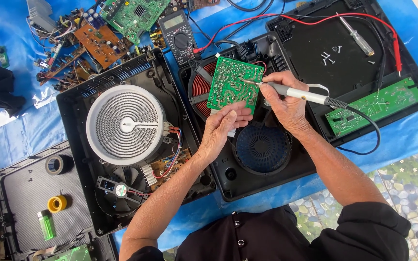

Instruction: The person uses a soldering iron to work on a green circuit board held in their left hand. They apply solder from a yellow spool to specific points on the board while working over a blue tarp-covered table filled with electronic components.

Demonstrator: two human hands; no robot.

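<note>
The left hand [221,130] grips a green circuit board [233,84] by its lower edge, thumb and fingers pinched on it, holding it tilted up over an opened black cooker [247,179]. The right hand [284,99] is closed around a soldering iron [298,93], held like a pen, its tip touching the board near the upper right corner. The iron's black cord [371,130] loops off to the right.

Under the board shows a red copper coil [200,87], and just below the hands sits a round black fan [262,149] in the same cooker. Everything lies on a blue sheet [15,140] spread over the floor.

To the left, a second opened cooker [136,203] carries a white round heating element [124,124], a small fan [119,189] and a bundle of coloured wires [170,157]. Toward the far right corner of the sheet lies a black panel [330,34] with loose screws [329,57], a screwdriver [358,36] and a long green board [376,105] at its near edge. A multimeter [179,36] rests at the far edge, its red lead [364,18] trailing across the panel. Spare boards [122,19] are heaped at the far left corner.

At the near left corner, a grey lid [30,198] holds a roll of black tape [54,165], a yellow spool [57,203] and a green lighter [46,225].
</note>
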